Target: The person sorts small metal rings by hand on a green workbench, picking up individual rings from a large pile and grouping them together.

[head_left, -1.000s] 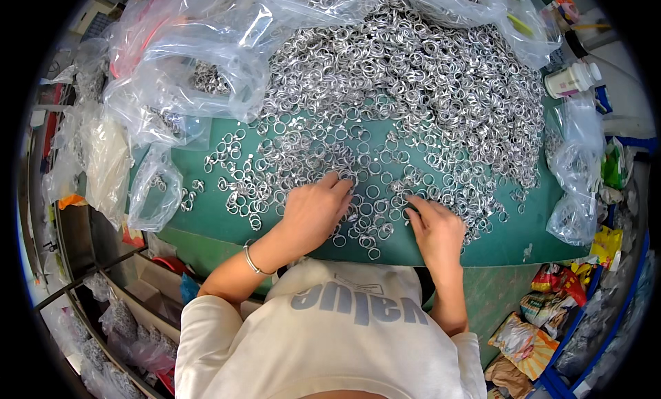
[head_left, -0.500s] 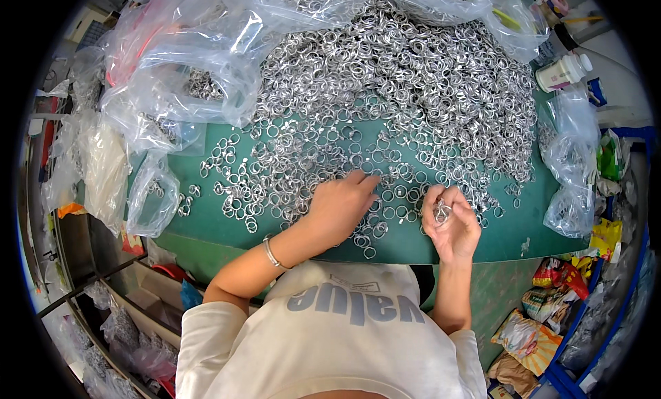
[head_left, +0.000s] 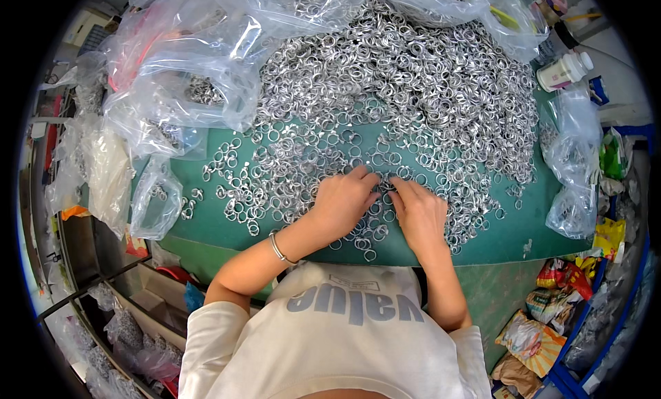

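Note:
Loose silver metal rings (head_left: 275, 201) lie scattered over the green tabletop (head_left: 482, 251), thinning out near its front edge. Behind them rises a large heap of the same rings (head_left: 441, 82). My left hand (head_left: 346, 201), with a bangle (head_left: 277, 247) on its wrist, is palm down among the loose rings, fingers pressed together; what they pinch is hidden. Close on its right, my right hand (head_left: 420, 213) is also palm down, its fingertips among the rings near the left fingers. Its fingers curl under, so the rings in its palm are out of sight.
Clear plastic bags (head_left: 193, 75), some with rings inside, cover the back left. Another clear bag (head_left: 571, 165) lies along the right edge, below a white bottle (head_left: 564, 72). Bins (head_left: 148, 296) stand at the lower left; snack packets (head_left: 530, 340) sit on the right.
My right hand has turned from palm up, with rings showing in its fingers, to palm down, and moved left beside my left hand. The left hand has barely shifted.

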### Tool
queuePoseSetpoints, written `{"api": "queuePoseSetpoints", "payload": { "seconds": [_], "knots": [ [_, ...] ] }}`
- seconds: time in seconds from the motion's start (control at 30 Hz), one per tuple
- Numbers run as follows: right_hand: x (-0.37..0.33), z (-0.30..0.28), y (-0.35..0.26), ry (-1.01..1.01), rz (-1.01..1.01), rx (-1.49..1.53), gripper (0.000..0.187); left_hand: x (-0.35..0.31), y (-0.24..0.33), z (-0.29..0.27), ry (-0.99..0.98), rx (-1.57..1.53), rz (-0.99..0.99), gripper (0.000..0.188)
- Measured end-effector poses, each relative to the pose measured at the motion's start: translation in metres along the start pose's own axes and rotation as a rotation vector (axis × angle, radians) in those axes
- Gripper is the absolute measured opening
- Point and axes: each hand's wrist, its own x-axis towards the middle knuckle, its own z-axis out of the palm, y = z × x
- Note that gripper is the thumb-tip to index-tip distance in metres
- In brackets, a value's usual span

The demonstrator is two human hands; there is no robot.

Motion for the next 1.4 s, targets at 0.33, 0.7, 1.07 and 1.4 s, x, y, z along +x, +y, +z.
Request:
{"api": "queuePoseSetpoints", "payload": {
  "seconds": [0.33,0.7,1.07,1.4],
  "knots": [
    [-0.002,-0.009,0.022,-0.058,0.447,0.705,0.006,0.008,0.005,0.005,0.029,-0.083,0.011,0.026],
    [0.0,-0.024,0.013,-0.136,0.695,1.132,0.005,0.006,0.018,-0.006,0.119,-0.327,-0.008,0.02],
    [0.0,-0.022,0.003,-0.094,0.683,1.212,0.005,0.009,0.018,-0.021,-0.01,-0.578,-0.133,0.011],
    [-0.003,-0.009,-0.001,0.041,0.643,1.091,0.005,0.005,0.023,-0.017,0.245,-0.523,-0.033,0.013]
  ]
}}
